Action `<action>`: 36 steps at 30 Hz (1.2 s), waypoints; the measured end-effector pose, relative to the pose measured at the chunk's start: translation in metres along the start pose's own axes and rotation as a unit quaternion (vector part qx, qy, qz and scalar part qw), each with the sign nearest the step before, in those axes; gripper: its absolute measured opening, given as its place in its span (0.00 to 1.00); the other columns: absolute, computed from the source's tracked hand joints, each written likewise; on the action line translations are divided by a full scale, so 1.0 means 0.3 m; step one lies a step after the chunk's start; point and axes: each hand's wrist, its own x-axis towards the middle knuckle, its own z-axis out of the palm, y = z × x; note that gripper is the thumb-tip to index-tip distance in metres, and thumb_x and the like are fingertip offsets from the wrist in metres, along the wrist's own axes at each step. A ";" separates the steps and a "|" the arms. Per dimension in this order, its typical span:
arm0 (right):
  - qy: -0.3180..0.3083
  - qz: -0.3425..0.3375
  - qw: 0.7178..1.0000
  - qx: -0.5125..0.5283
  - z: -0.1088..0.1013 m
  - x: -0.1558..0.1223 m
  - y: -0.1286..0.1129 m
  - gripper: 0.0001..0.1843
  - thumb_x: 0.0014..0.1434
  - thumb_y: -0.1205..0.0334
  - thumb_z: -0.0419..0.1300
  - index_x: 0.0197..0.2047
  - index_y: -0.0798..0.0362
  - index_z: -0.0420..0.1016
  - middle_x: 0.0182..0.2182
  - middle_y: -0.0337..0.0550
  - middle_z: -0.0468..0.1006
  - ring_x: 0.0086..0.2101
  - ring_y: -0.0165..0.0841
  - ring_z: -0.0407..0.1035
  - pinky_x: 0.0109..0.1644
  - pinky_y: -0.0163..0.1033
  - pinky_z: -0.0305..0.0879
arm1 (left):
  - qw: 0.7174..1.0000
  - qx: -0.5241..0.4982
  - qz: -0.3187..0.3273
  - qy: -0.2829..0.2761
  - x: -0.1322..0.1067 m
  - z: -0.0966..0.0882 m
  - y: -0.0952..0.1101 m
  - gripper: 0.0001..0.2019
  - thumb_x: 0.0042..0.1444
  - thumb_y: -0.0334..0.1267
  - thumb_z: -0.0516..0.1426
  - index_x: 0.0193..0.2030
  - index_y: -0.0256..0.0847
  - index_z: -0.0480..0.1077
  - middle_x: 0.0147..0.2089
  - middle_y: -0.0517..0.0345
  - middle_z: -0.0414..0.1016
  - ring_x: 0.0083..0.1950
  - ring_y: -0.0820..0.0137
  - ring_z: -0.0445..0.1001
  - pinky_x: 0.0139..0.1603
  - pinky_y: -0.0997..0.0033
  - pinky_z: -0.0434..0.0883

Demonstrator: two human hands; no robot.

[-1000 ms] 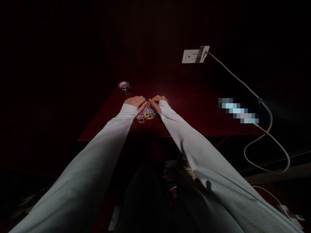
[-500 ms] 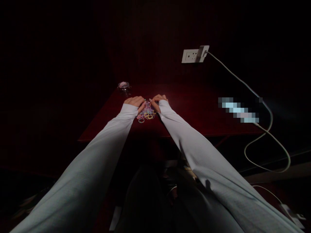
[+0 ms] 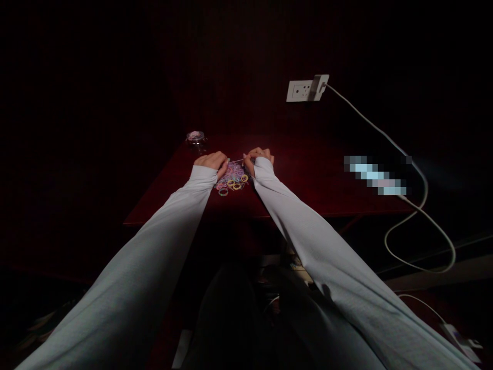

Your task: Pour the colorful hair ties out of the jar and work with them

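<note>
Pale and thin, a strand (image 3: 238, 161) stretches between the left hand (image 3: 210, 160) and right hand (image 3: 262, 155), the fingers (image 3: 223, 166) of both apparently pinching its ends; its long axis runs sideways, neither hand nearer. Just below the fingers, coloured bands (image 3: 232, 177) lie heaped on the dark red counter (image 3: 304, 180); beyond the left hand stands a jar (image 3: 195, 137).

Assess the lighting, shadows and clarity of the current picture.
Head view: dim, with surroundings near black; head view: the left sleeve is shadowed along its inner side; head view: the hair ties are small and hard to separate; head view: a pixelated patch hides whatever lies there; head view: the wall socket stays readable.
</note>
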 end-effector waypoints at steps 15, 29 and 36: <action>0.123 0.181 0.972 -0.081 -0.091 0.045 0.101 0.18 0.74 0.51 0.56 0.43 0.46 0.87 0.50 0.45 0.83 0.57 0.45 0.65 0.62 0.53 0.54 | 1.000 0.019 0.020 -0.006 -0.016 -0.025 0.029 0.16 0.74 0.40 0.46 0.48 0.42 0.75 0.48 0.49 0.82 0.49 0.60 0.79 0.46 0.62 0.70; 0.040 0.155 0.979 -0.129 -0.109 0.063 0.161 0.23 0.73 0.46 0.55 0.43 0.51 0.88 0.55 0.54 0.79 0.58 0.52 0.57 0.62 0.59 0.48 | 0.999 -0.005 0.019 -0.026 -0.010 -0.017 0.012 0.15 0.73 0.40 0.47 0.47 0.42 0.75 0.48 0.49 0.82 0.48 0.60 0.79 0.45 0.62 0.70; 0.032 0.146 0.979 -0.136 -0.106 0.065 0.163 0.25 0.73 0.46 0.54 0.42 0.51 0.87 0.55 0.54 0.79 0.59 0.52 0.57 0.62 0.58 0.49 | 0.999 0.006 0.017 -0.028 -0.014 -0.022 0.020 0.15 0.74 0.40 0.47 0.48 0.43 0.75 0.48 0.49 0.82 0.49 0.60 0.79 0.47 0.63 0.70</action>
